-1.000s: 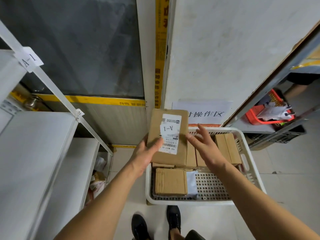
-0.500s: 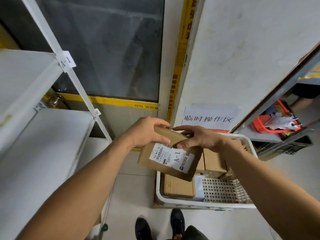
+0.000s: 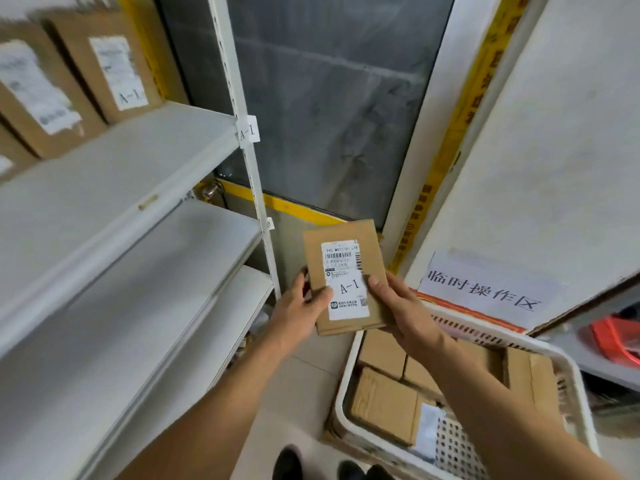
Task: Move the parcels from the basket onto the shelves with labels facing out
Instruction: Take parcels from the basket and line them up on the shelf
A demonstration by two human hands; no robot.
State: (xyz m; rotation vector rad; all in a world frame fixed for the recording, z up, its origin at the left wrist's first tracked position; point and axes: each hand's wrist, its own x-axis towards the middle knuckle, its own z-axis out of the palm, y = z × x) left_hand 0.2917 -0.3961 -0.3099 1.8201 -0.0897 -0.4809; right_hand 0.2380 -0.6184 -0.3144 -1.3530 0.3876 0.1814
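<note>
Here we hold one parcel between shelves and basket.
We see the white shelves to our left, labelled parcels standing on the top one, and the white basket of boxes at lower right. Above its near corner, our left hand and right hand pinch the upright parcel, thumbs curled onto its A-1 label.

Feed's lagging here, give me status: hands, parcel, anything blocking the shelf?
Left hand and right hand both grip the parcel, label up, marked A-1. Parcel above the basket. A-1 shelf front bare, two parcels behind.
</note>
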